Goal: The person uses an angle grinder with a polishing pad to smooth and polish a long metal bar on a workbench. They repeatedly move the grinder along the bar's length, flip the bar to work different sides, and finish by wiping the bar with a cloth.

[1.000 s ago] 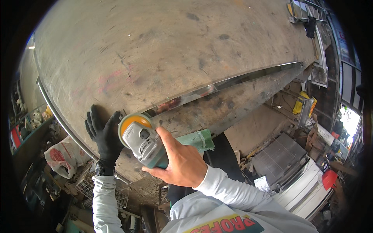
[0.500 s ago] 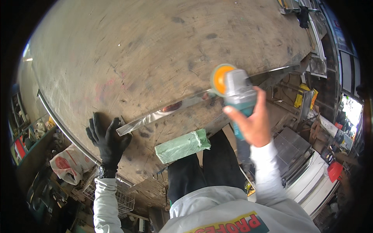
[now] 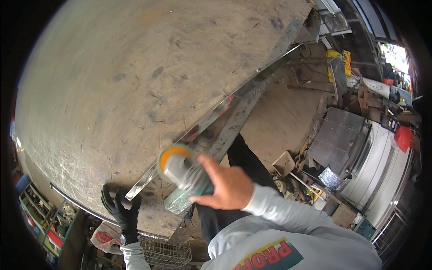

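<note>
My bare right hand [image 3: 229, 184] grips an angle grinder [image 3: 184, 173] with a grey head and teal body. Its yellow-orange disc [image 3: 173, 155] is over the near part of a long, shiny metal strip [image 3: 211, 118], which runs diagonally across the table to the far right. Whether the disc touches the strip I cannot tell. My left hand [image 3: 123, 209], in a black glove, has thumb and fingers around the strip's near end. Below the grinder lies a block in pale green wrapping [image 3: 176, 203], partly hidden by the tool.
The large worn table [image 3: 112, 99] has a metal edge rail [image 3: 81, 207] at the left. A wire basket [image 3: 166, 252] and a white sack [image 3: 107, 236] are below it. Stacked dark panels [image 3: 335, 139], white panels [image 3: 375, 157] and a red object [image 3: 403, 138] stand at right.
The grinder in my right hand has moved left and nearer, along the strip toward my left hand. My left hand's fingers look more curled. The whole view has turned, and the strip appears steeper.
</note>
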A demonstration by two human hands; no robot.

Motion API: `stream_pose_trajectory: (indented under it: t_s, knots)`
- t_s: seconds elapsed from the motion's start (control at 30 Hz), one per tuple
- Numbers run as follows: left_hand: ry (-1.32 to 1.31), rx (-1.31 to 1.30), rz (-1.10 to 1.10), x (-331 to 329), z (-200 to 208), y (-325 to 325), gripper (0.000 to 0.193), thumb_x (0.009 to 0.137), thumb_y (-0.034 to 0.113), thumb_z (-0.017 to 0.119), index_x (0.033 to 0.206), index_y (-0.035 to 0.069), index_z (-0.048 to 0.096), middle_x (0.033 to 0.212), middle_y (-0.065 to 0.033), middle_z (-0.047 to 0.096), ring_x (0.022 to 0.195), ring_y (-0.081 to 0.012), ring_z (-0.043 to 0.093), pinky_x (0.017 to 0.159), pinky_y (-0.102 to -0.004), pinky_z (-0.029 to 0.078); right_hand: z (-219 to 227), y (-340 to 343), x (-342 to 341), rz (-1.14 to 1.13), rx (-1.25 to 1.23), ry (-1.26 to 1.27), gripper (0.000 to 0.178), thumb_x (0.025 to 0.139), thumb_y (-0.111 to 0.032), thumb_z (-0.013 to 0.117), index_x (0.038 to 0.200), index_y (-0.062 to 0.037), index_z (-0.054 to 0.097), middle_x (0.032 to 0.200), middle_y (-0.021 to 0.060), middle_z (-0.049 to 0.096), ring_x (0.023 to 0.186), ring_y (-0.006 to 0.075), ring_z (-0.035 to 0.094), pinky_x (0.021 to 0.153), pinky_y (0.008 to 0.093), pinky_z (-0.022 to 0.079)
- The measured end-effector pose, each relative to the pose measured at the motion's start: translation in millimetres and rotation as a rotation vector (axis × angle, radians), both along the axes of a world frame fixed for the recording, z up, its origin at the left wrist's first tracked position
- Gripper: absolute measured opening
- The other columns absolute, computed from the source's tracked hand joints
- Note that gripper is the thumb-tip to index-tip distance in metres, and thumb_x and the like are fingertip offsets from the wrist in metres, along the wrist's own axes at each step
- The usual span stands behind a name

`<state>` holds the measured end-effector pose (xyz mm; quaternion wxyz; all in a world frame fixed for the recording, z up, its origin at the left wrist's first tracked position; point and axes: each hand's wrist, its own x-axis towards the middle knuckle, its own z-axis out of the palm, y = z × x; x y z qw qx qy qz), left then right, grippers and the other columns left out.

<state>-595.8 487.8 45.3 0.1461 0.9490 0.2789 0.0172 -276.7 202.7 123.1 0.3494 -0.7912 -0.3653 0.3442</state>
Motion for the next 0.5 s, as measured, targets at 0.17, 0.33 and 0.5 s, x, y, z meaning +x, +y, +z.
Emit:
stream_pose_trajectory:
  t_s: [0.17,0.33,0.5]
  knots:
    - [0.148,0.06,-0.027,27.6,23.9,-5.3,0.077,0.079,0.034,0.093,0.143,0.014,0.056,0.168,-0.0235,0.04,0.153,-0.0502,0.038,0.121,-0.0676,0.034,22.3,-55.7,124.1,-0.404,-0.124,0.059,0.095,0.085,-0.046,0.092,0.15,-0.0013,0.039,0.122,0.0265,0.072,0.109,0.0379,0.075,0.094,0.0467,0.059]
    - [0.054,-0.105,-0.023,129.5,44.7,-55.3,0.082,0.076,0.038,0.094,0.143,0.008,0.058,0.156,-0.0191,0.052,0.146,-0.0454,0.045,0.122,-0.0635,0.036,37.2,-106.5,185.0,-0.577,-0.08,0.01,0.087,0.087,-0.036,0.092,0.148,0.0004,0.042,0.129,0.0208,0.07,0.117,0.0284,0.07,0.102,0.0423,0.055]
    - [-0.017,-0.149,-0.094,203.5,9.9,-75.7,0.047,0.079,0.028,0.092,0.12,0.017,0.072,0.102,-0.0039,0.066,0.099,-0.0307,0.063,0.087,-0.0484,0.049,42.0,-94.0,180.9,-0.565,-0.064,0.085,0.092,0.086,-0.036,0.093,0.15,0.0025,0.04,0.125,0.0217,0.073,0.113,0.0306,0.073,0.1,0.0434,0.056]
